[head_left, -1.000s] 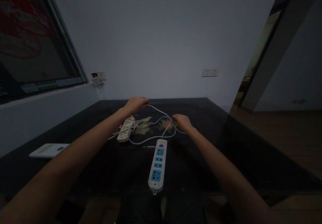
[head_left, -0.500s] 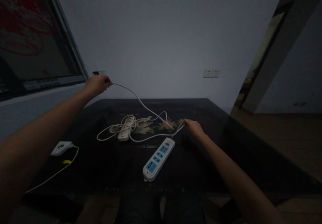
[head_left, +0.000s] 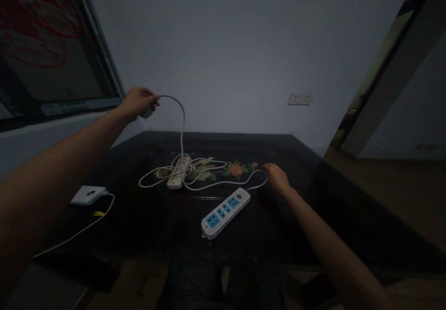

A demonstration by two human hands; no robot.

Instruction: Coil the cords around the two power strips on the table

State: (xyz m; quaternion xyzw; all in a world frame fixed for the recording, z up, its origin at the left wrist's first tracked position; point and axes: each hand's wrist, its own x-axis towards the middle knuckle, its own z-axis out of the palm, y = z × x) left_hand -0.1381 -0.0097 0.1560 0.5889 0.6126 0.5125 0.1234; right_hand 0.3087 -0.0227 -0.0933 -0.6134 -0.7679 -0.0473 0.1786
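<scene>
At the upper left, my left hand (head_left: 141, 101) is raised above the table with its fingers closed on a white power cord (head_left: 183, 129). A pale piece shows under those fingers; whether it is a plug or something behind cannot be told. The cord hangs down to a tangle around an older white power strip (head_left: 175, 180). My right hand (head_left: 276, 177) rests low at the right, fingers closed at a bend of the cord. Just below that bend, a white power strip with blue sockets (head_left: 226, 213) lies slanted on the table.
A dark table (head_left: 146, 226) with a painted flower pattern (head_left: 236, 168) bears everything. At left lies a white box-like device (head_left: 88, 195) with a thin cable and a yellow tag (head_left: 99, 214). A wall socket (head_left: 299, 99) is on the wall behind; a window (head_left: 52, 45) is at left.
My left hand has risen slightly, and the cord from it now drops steeply to the older strip. Near my right hand the cord has loosened into a wider single bend.
</scene>
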